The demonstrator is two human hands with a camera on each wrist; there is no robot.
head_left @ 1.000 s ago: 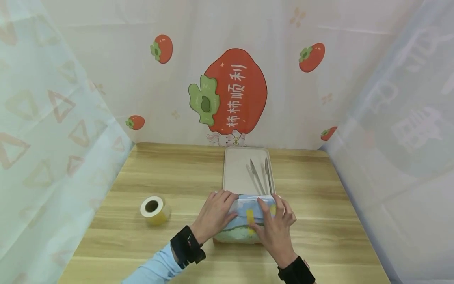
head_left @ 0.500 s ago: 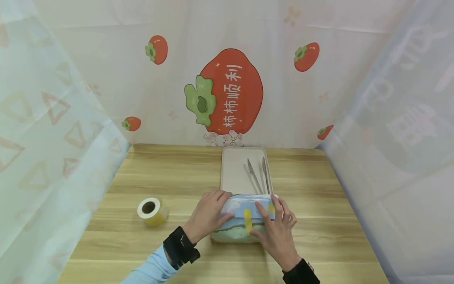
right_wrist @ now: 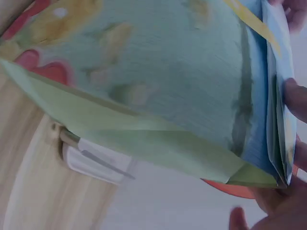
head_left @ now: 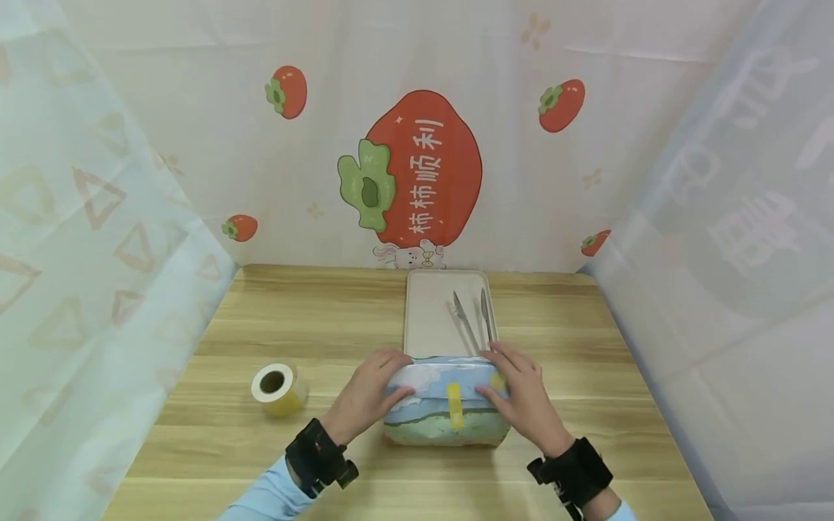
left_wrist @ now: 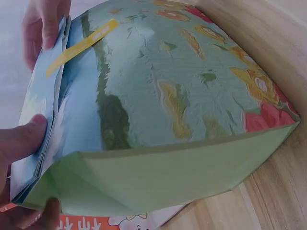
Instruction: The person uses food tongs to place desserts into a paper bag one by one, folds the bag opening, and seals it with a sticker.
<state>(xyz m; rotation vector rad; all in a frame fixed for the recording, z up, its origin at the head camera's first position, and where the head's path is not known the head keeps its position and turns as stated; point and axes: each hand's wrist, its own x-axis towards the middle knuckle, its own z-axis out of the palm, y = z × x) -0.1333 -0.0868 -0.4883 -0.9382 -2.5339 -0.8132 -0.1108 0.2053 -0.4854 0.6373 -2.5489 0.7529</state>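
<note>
A printed paper bag [head_left: 423,427] with its top folded over stands on the table in front of me. A strip of yellow tape [head_left: 455,405] runs from the fold down onto the bag's front, also plain in the left wrist view. My left hand [head_left: 368,394] pinches the left end of the folded top, thumb in front and fingers behind. At the right end, my right hand [head_left: 529,398] holds the fold in the same way. Both wrist views show a pale green gusseted side of the bag [left_wrist: 144,177], and some fingers are hidden behind the fold.
Behind the bag lies a beige tray [head_left: 430,311] bearing a fork [head_left: 464,318] and a knife [head_left: 486,318]. A roll of yellow tape [head_left: 272,383] stands on the wooden table [head_left: 313,311] to the left. Printed curtains [head_left: 417,43] enclose the back and sides.
My right hand has slid from near the tape strip to the right end of the fold. My left hand has shifted a little left along it. The bag stays upright in place.
</note>
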